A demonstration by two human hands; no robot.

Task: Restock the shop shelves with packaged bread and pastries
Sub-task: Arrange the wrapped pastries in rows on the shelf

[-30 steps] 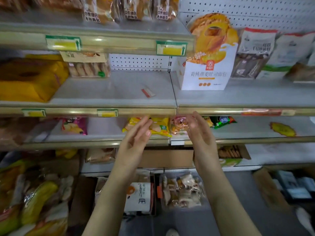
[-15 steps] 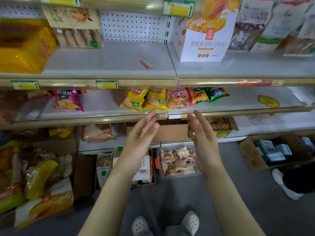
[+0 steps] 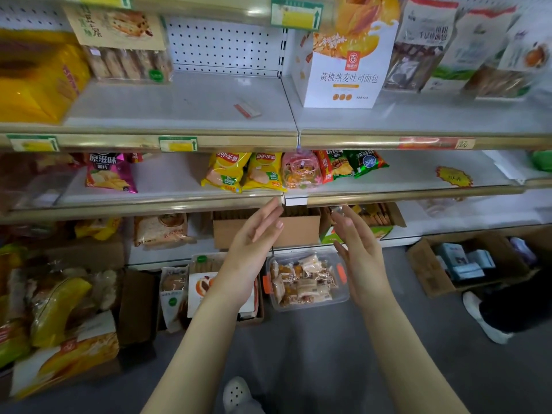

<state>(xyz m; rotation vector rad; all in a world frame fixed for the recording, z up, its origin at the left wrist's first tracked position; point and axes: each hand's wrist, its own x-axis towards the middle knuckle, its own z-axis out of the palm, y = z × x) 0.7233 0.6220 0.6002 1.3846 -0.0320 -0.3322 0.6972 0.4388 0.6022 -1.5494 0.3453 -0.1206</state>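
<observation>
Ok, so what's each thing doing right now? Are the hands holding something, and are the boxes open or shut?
left hand: open, holding nothing.
right hand: open, holding nothing.
white bread box: upright on the upper shelf.
pink bag: lying on the middle shelf, beside the yellow chip bag.
floor carton: open, blue packs inside.
clear tub: on the floor, full of wrapped pastries; lid unclear.

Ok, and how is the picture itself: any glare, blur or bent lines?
Head view: the wide lens bows the gold shelf rail, most near the corners; light glares on the top rail; the yellow bag at the left edge is smeared; the white bread box and left hand, right hand are sharp.
</observation>
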